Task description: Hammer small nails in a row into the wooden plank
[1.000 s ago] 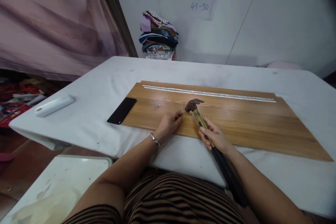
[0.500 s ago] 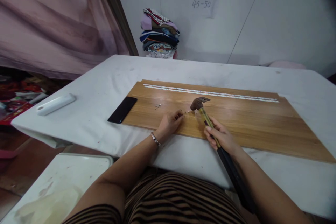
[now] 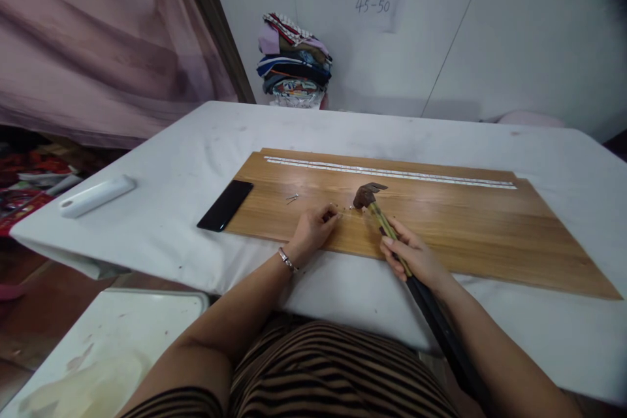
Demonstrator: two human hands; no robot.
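My right hand (image 3: 410, 252) is wrapped around the handle of a claw hammer (image 3: 368, 196). Its rusty head is over the wooden board (image 3: 450, 228), close to some tiny nails (image 3: 351, 208). My left hand (image 3: 313, 228) rests at the board's near edge, thumb and fingers pinched together just left of the hammer head. Whatever lies between those fingertips is too small to make out. A few loose nails (image 3: 292, 197) lie on the board beyond my left hand. Two white strips with markings (image 3: 392, 174) run along the board's far side.
A black phone (image 3: 225, 206) lies at the board's left end. Farther left on the white-covered table (image 3: 166, 176) is a white elongated object (image 3: 96, 196). Folded cloths (image 3: 295, 65) are stacked behind the table by the wall. A white stool-like surface (image 3: 147, 313) stands at lower left.
The view has shifted slightly, so the scene sits a little farther left. The hammer head has dipped slightly toward the board; both hands keep nearly the same pose.
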